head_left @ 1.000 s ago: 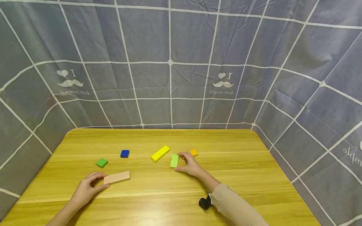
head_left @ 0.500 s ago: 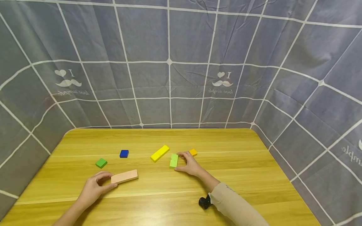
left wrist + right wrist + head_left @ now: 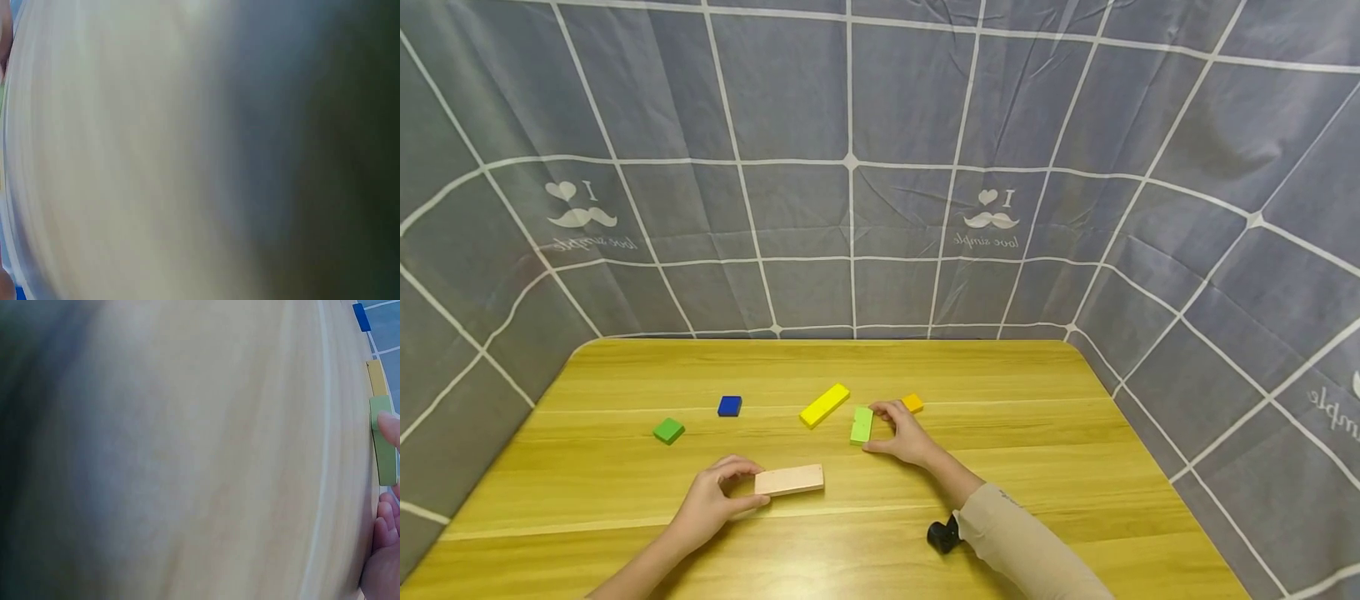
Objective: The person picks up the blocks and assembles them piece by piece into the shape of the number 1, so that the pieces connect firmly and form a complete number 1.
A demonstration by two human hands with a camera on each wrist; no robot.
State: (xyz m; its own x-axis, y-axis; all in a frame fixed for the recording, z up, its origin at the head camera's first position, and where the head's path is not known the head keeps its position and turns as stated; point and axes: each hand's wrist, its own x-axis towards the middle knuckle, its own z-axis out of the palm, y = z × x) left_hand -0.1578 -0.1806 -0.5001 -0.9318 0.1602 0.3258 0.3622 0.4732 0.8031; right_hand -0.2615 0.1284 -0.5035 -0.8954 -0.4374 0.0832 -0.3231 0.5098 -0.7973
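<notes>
A plain wooden block (image 3: pixel 790 480) is held by one end between the thumb and fingers of my left hand (image 3: pixel 711 504), over the table's front middle. Whether it touches the table I cannot tell. Further right, my right hand (image 3: pixel 906 437) pinches a light green block (image 3: pixel 861 425) lengthwise, thumb at the near end and fingers at the far end. The right wrist view catches this green block (image 3: pixel 386 450) at its right edge, beside the thumb. In the left wrist view most of the picture is blurred, and only slivers of the hand show at the left edge.
Near the right fingers lies a small orange block (image 3: pixel 913 403). A long yellow block (image 3: pixel 824 406), a blue block (image 3: pixel 730 406) and a green block (image 3: pixel 668 431) lie further left. A black device (image 3: pixel 943 537) sits at the right wrist. Grey checked curtain (image 3: pixel 790 208) surrounds the table (image 3: pixel 1045 467).
My left hand has carried the plain wooden block to the right, from beside the green block toward the middle. The right hand and light green block stay where they were.
</notes>
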